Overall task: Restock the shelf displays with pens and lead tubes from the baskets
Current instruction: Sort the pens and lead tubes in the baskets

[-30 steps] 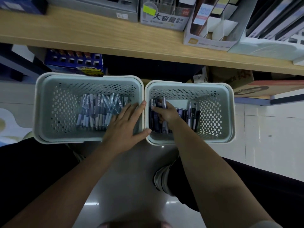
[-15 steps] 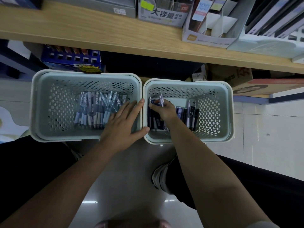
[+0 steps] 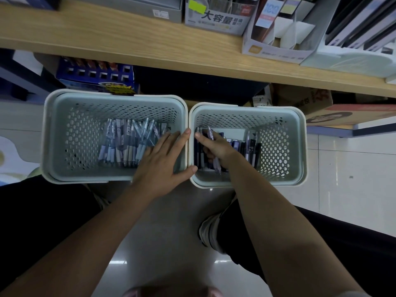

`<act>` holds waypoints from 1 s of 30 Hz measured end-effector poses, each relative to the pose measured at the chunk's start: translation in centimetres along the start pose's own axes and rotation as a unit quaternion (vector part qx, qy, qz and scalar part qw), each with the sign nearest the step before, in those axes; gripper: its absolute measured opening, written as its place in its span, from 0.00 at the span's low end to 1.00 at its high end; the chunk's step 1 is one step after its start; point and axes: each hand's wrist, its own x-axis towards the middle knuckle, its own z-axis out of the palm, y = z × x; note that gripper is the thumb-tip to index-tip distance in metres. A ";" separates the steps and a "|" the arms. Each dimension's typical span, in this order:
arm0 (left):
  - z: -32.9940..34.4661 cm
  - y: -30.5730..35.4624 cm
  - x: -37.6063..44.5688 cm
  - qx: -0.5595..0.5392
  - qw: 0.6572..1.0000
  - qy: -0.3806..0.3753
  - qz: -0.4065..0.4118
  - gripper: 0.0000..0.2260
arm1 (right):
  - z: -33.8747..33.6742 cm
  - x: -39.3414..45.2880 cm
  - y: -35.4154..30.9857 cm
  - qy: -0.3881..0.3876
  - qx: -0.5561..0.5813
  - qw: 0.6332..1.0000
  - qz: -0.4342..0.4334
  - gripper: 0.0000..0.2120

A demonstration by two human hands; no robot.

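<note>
Two pale perforated baskets stand side by side on the floor under a wooden shelf. The left basket [image 3: 53, 133] holds several light blue and white pens [image 3: 126, 144]. The right basket [image 3: 300, 146] holds dark pens and lead tubes [image 3: 250, 148]. My left hand [image 3: 162, 159] lies flat with straight fingers over the right inner edge of the left basket, thumb reaching the gap between the baskets. My right hand [image 3: 216, 146] is down inside the right basket, fingers curled round a purple pen [image 3: 211, 133] among the dark ones.
The wooden shelf [image 3: 128, 43] runs across the top, carrying display boxes, among them a grey one with printed characters [image 3: 216, 18] and a divided white one [image 3: 278, 39]. A blue box [image 3: 96, 76] and cardboard boxes [image 3: 304, 101] sit below it. My shoe [image 3: 209, 232] rests on the tiled floor.
Both hands stay where they were. The fingers of my right hand have closed a little more round the pen in the right basket.
</note>
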 end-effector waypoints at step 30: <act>-0.1 0.1 -0.1 0.007 1.000 0.000 -0.004 0.39 | -0.6 -3.1 -1.8 0.014 0.061 0.997 -0.051 0.06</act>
